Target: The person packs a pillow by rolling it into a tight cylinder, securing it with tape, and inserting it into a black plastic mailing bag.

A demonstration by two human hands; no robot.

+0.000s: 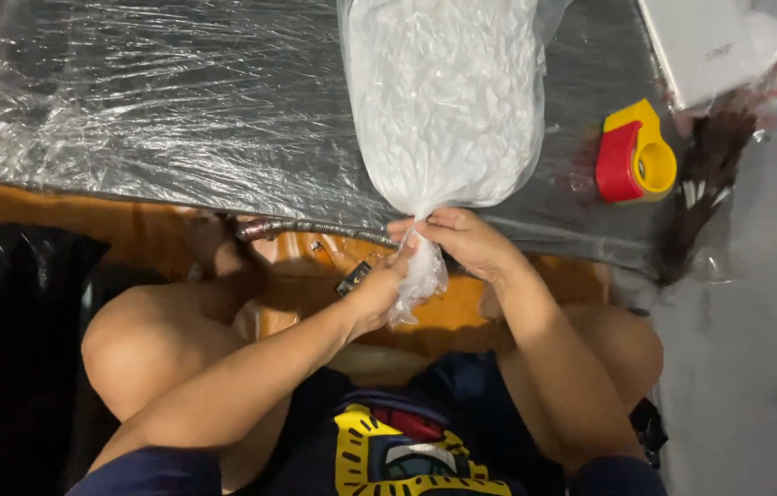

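both hands are pinching the twisted neck of a clear plastic bag [443,101] of white pieces, the left hand [377,292] gripping below, the right hand [464,239] above. the bag is lying on a film-wrapped table [177,110], a red-and-yellow tape dispenser [635,154] sitting nearby.

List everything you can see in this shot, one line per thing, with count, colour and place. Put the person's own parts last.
clear plastic bag: one, see-through, filled with small white pieces, lying on the table at top centre, its neck gathered toward the person.
table: one, dark grey, covered in clear film, across the top.
tape dispenser: one, red and yellow, on the table to the right of the bag.
white box: one, top right corner.
dark bundle in clear wrap: one, brownish, at the table's right edge.
black bag: one, at left beside the knee.
left hand: one, gripping the bag's twisted neck from below.
right hand: one, pinching the neck just above the left hand.
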